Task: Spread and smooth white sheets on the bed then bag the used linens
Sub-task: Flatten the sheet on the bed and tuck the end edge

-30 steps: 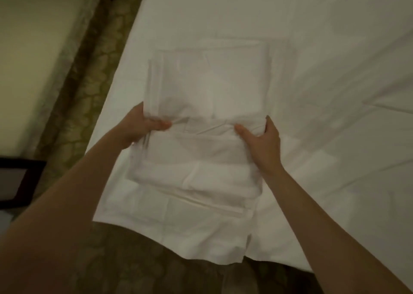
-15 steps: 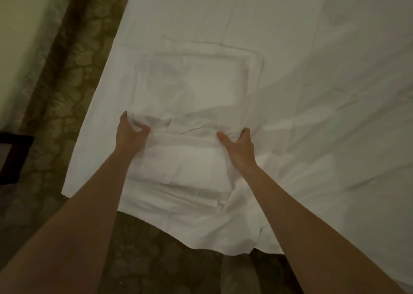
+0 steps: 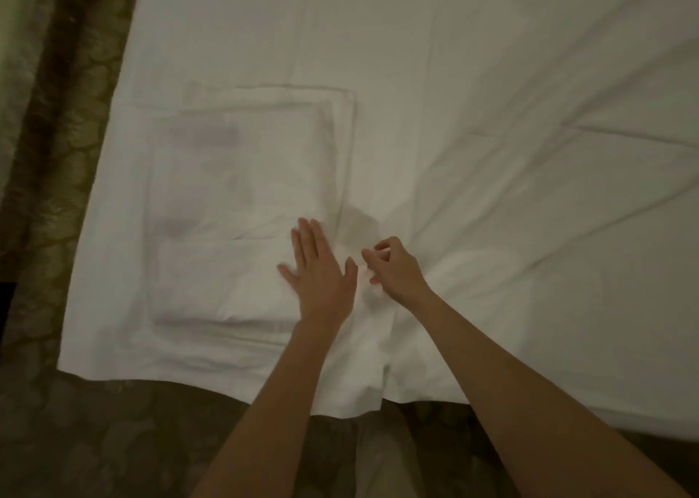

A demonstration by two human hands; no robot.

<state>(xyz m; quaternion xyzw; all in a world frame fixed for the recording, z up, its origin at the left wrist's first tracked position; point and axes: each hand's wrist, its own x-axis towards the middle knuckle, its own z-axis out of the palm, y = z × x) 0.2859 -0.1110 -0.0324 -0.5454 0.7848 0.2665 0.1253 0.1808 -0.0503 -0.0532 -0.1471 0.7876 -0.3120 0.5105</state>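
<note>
A brown patterned carpet [image 3: 72,126] ran down the left side, next to the bed. A white folded sheet [image 3: 242,210] lay flat on the bed's white sheet [image 3: 491,119], near the bed's left corner. The left hand [image 3: 319,274] lay flat on the right edge of the folded sheet, with its fingers straight and spread, holding nothing. Just beside it, the right hand [image 3: 395,268] had its fingers curled and was pinching a bit of white cloth.

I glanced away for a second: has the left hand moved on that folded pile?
Yes. The left hand let go of the folded sheet's left side and now lies flat near its right edge.
</note>
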